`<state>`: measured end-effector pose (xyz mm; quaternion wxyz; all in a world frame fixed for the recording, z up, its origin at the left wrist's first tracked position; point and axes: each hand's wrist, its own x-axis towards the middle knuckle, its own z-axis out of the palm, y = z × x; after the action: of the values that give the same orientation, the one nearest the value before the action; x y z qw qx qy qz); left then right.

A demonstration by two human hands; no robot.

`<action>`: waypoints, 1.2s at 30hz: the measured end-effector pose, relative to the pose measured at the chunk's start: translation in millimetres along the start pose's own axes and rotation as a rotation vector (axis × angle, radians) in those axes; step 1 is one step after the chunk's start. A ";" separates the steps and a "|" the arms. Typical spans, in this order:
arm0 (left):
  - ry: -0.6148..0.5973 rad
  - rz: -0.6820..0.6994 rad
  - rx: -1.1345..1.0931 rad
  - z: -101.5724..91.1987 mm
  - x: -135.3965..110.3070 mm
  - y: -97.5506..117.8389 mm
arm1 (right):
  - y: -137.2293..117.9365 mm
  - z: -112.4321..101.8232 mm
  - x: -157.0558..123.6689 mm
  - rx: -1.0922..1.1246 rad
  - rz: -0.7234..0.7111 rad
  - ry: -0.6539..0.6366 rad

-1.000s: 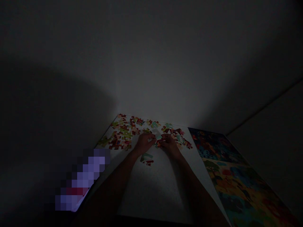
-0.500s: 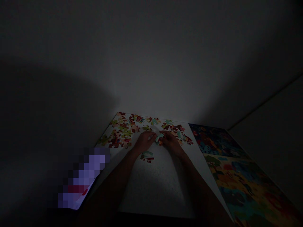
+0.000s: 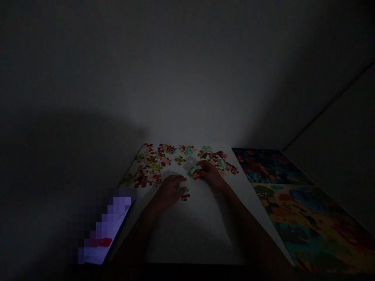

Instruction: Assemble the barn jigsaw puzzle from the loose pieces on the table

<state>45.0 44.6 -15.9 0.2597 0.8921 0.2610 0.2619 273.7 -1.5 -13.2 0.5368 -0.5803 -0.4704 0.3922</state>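
In a dim room, loose jigsaw pieces (image 3: 152,166) lie scattered along the far edge of a white table (image 3: 193,226). My left hand (image 3: 170,191) rests on a small cluster of joined pieces (image 3: 184,194) nearer to me, fingers curled over it. My right hand (image 3: 209,174) lies further back with its fingertips on a teal and orange piece (image 3: 193,171). Both forearms reach in from the bottom of the view.
A colourful picture sheet or box lid (image 3: 295,210) lies along the right side of the table. A blurred purple and red object (image 3: 104,230) sits at the table's left edge. A plain wall stands behind the table.
My left hand has drawn back from the piece beside my right hand and come down onto the small cluster nearer to me. My right hand stays on its piece.
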 end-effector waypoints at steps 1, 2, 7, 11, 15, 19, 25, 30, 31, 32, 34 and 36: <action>-0.035 0.006 0.020 -0.9 -3.6 1.4 | 0.3 0.3 -0.2 -0.002 -0.002 0.002; -0.069 0.006 0.044 -1.4 -6.1 2.6 | 0.5 0.7 -0.6 -0.007 -0.003 0.003; -0.178 -0.014 0.133 -2.0 -8.4 6.4 | 1.4 2.6 -2.4 -0.010 -0.008 -0.009; -0.188 -0.019 0.126 -3.7 -7.6 8.4 | 4.6 3.4 -2.2 0.000 0.004 -0.019; -0.165 -0.020 0.101 -4.0 -7.2 9.1 | 6.2 4.8 -3.0 0.016 0.005 -0.028; -0.147 -0.029 0.073 -3.3 -7.0 9.1 | 3.1 5.4 -4.9 0.007 0.019 -0.043; -0.126 -0.036 0.100 -1.6 -5.8 11.5 | -1.4 5.9 -6.7 -0.093 -0.014 -0.051; -0.148 -0.045 0.127 -3.8 -5.3 14.6 | -7.0 8.5 -7.2 -0.087 -0.048 -0.085; -0.160 -0.045 0.123 -4.6 -5.5 14.8 | -8.5 9.0 -7.2 -0.075 -0.043 -0.096; -0.169 -0.043 0.119 -5.2 -5.7 14.7 | -9.9 9.5 -7.2 -0.064 -0.035 -0.106; -0.179 -0.040 0.112 -5.8 -6.3 13.7 | -11.9 10.3 -7.7 -0.050 -0.020 -0.116; -0.183 -0.037 0.109 -5.5 -6.7 12.3 | -11.4 10.7 -9.2 -0.042 -0.013 -0.104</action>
<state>40.9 33.5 -6.7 0.2383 0.9202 0.2665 0.1596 259.7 -7.9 -3.5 0.5017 -0.5675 -0.5095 0.4083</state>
